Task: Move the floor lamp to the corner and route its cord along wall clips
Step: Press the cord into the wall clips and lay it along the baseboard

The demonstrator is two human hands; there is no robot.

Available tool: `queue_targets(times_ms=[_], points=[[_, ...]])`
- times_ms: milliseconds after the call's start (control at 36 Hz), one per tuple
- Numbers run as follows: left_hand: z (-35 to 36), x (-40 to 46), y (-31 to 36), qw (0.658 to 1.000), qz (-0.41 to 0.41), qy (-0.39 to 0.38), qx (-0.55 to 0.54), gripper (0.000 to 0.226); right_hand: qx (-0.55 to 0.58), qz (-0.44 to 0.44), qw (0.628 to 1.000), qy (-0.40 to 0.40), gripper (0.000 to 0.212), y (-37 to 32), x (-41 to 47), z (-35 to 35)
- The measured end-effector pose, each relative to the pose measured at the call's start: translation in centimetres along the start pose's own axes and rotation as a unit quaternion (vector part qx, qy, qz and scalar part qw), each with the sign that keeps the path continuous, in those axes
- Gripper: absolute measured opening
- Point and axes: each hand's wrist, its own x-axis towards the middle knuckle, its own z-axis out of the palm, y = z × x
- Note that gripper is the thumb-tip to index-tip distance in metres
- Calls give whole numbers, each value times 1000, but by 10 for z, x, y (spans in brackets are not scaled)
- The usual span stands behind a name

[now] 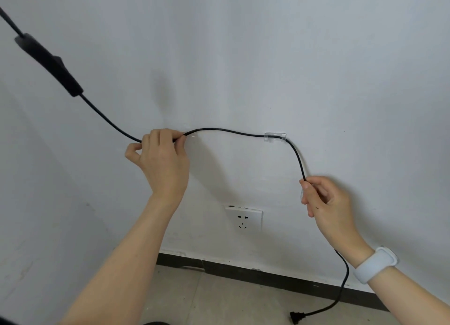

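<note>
A thin black lamp cord (pixel 226 130) runs across the white wall. It passes through a clear plastic wall clip (pixel 275 136) above the socket. My left hand (pixel 162 158) pinches the cord left of the clip, close to the wall, next to a second small clear clip (pixel 193 137). My right hand (pixel 323 199) grips the cord below and right of the first clip. From there the cord drops to its black plug (pixel 297 317) lying on the floor. A black inline switch (pixel 50 64) hangs on the cord at the upper left. The lamp itself is out of view.
A white wall socket (pixel 244 219) sits low on the wall between my arms, with nothing plugged in. A dark skirting board (pixel 243 272) meets a beige tiled floor (pixel 219 300). A wall corner lies at the left. A white wristband (pixel 375 263) is on my right wrist.
</note>
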Motion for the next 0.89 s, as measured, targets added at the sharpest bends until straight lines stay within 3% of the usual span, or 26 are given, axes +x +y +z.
queue_targets(times_ms=[278,444,500,750,889], points=[[-4,-3,-9,999,33,-8,30,13,4,2,1000,7,16,-4,-1,2],[-8,10,-14,998,17,-40,-45,6,2,-3,1000,6,14,-5,-1,-1],[-10,13,-15,995,20,-42,-89,9,3,-4,1000,5,14,-5,-2,-1],[-21,26,-21,992,110,-40,-46,16,4,6,1000,3,13,-3,-4,3],[-27,4,-14,990,104,-14,-97,26,2,27,1000,-7,14,5,-13,4]])
